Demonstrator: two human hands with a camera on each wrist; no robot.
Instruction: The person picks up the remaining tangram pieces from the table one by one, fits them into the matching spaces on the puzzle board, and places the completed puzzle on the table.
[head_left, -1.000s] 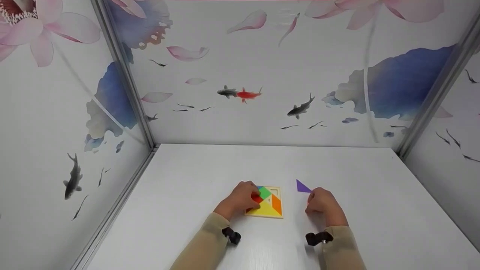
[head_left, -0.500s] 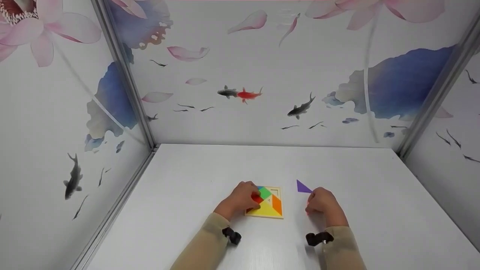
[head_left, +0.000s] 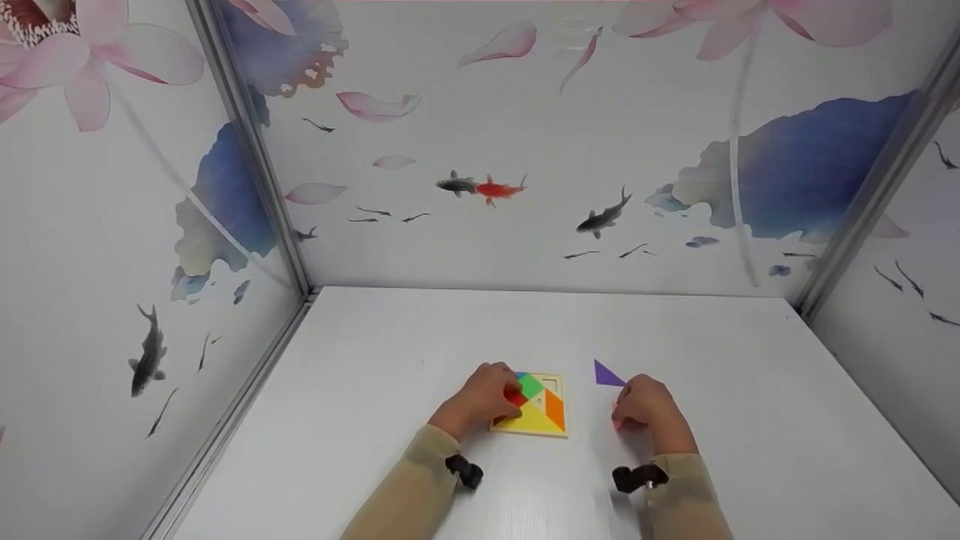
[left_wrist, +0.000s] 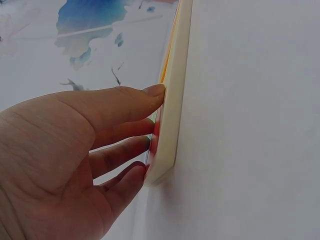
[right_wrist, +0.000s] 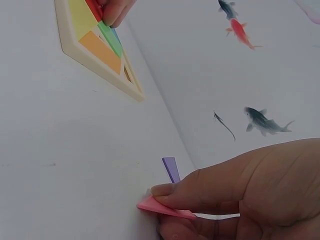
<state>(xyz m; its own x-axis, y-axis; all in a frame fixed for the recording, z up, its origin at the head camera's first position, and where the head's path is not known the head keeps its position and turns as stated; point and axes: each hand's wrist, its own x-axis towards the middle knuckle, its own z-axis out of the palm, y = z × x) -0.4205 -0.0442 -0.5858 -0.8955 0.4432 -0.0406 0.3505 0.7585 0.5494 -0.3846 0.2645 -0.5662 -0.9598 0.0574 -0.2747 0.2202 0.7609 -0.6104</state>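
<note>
We see the right hand (head_left: 651,409) pinching a thin pink piece (right_wrist: 162,206) between thumb and forefinger, one edge down on the worktop (head_left: 375,360), just near a purple triangle (head_left: 606,373); the left hand (head_left: 480,397) lies with straight fingers pressed on the red piece (head_left: 513,396) and the tray (left_wrist: 172,100) rim. We judge the pink piece light, stiff and slick, so it could slip. We'd take it by its flat faces near the middle.
</note>
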